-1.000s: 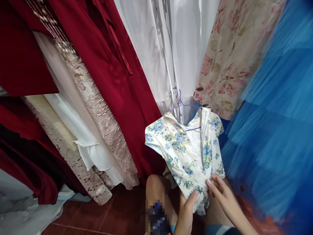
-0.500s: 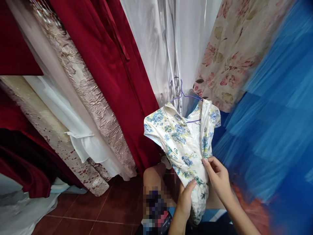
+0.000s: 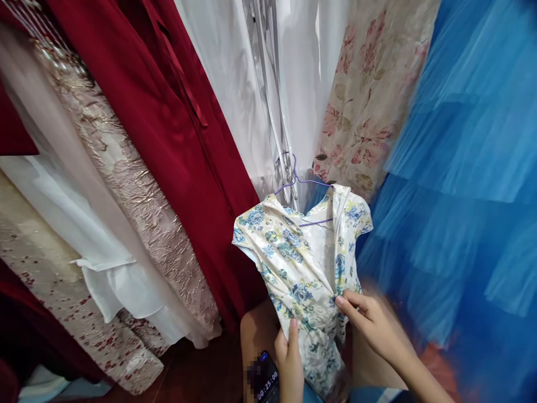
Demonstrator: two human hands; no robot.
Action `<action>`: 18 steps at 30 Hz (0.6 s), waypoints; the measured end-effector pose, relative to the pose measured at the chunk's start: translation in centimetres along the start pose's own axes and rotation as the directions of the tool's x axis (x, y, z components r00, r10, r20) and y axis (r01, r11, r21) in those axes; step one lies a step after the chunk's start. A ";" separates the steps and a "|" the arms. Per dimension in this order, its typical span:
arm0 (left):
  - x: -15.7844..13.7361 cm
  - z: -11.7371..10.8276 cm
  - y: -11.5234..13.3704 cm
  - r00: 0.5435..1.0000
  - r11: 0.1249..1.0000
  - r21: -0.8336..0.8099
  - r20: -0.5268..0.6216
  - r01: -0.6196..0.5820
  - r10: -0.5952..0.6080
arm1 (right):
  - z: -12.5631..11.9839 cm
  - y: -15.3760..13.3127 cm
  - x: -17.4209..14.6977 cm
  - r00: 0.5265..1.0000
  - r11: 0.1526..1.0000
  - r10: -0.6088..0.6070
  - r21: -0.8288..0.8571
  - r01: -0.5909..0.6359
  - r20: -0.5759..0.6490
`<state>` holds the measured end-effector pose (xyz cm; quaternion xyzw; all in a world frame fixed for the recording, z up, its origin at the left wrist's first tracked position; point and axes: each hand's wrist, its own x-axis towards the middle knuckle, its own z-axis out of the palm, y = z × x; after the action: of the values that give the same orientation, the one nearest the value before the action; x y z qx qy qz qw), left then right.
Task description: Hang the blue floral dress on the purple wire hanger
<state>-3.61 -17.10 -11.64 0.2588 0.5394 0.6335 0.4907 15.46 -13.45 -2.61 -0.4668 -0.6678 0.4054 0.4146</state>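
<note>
A white floral dress with blue roses and cap sleeves hangs in front of me on a thin purple hanger. Its front lies open in a deep V. At the left side of the waist, my left hand grips the fabric, thumb on top and fingers hidden behind. My right hand pinches the right front edge at the waist between thumb and fingers. The lower part of the garment bunches over my lap.
Hanging around are a dark red gown, a pinkish textured gown, a beige floral gown and a tiered blue tulle dress. White ribbons dangle behind the hanger. A phone showing digits rests by my leg.
My left hand has shifted left along the waist, and the cloth there is spread wider. My right hand still pinches the front edge. The view has shifted, showing more of the blue dress.
</note>
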 end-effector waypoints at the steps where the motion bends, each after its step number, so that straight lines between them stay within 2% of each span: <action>1: 0.2 -0.4 0.1 0.999 0.998 0.041 -0.011 -0.048 0.048 | 0.3 0.0 0.0 1.000 1.000 -0.003 0.006 0.003 -0.002; 4: 0.3 -1.0 0.4 0.969 0.969 0.159 -0.128 -0.191 0.212 | 1.3 0.2 0.0 1.000 0.999 0.000 0.046 0.000 -0.018; 6: -0.2 -0.8 0.6 0.896 0.923 0.240 -0.261 -0.300 0.359 | 2.0 0.3 0.1 1.000 0.996 0.013 0.085 -0.011 -0.013; 7: -0.5 -0.4 0.7 0.853 0.890 0.282 -0.287 -0.359 0.435 | 2.3 0.3 0.2 1.000 0.994 0.018 0.104 -0.017 -0.004; 8: -0.9 0.2 0.9 0.823 0.850 0.323 -0.262 -0.417 0.504 | 2.6 0.3 0.2 1.000 0.992 0.022 0.123 -0.023 0.007; 10: -1.6 1.6 1.4 0.812 0.767 0.382 -0.070 -0.515 0.580 | 2.9 0.2 0.2 0.999 0.988 0.024 0.155 -0.030 0.042; 12: -1.8 3.1 1.9 0.797 0.708 0.385 0.153 -0.592 0.584 | 3.2 0.1 0.2 0.997 0.985 0.011 0.172 -0.025 0.077; 13: -1.8 3.8 2.2 0.789 0.694 0.380 0.218 -0.611 0.575 | 3.2 0.0 0.2 0.995 0.985 0.001 0.171 -0.017 0.096; 18: -0.7 5.1 3.3 0.773 0.669 0.387 0.311 -0.634 0.553 | 2.8 -0.3 0.5 0.981 0.993 -0.066 0.111 0.046 0.185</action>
<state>-0.10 -15.32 -6.92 0.5837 0.5188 0.5839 0.2221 12.67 -13.43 -3.12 -0.3846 -0.6944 0.4707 0.3852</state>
